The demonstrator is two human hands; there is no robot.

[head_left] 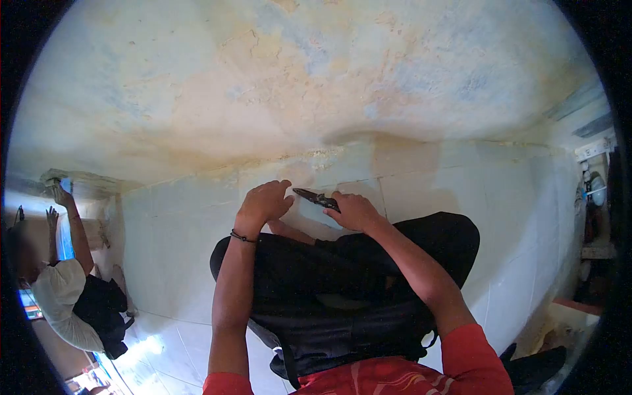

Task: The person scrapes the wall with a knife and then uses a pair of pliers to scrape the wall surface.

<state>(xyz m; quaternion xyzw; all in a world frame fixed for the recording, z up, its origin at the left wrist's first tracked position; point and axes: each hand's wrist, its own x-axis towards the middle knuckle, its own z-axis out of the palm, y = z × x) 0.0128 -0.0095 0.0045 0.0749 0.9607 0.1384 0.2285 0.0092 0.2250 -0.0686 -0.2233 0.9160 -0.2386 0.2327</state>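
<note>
My right hand [355, 212] is closed around the handle of a black, pointed hand tool [315, 197] that looks like pliers. The tool's narrow tip points left, toward my left hand. Just left of that tip, my left hand [264, 201] hovers with thumb and fingers apart and nothing visible between them. A dark bracelet circles the left wrist. Both hands are in front of my crossed legs in black trousers [447, 243], above the pale tiled floor [178, 230]. A bare foot shows partly behind the left wrist.
Ahead rises a stained wall [263, 85] with peeling paint, meeting the floor close beyond my hands. A black bag [342, 339] lies in my lap. At far left another person [72, 296] sits with arms raised toward the wall. Shelves with assorted items [596, 191] stand at far right.
</note>
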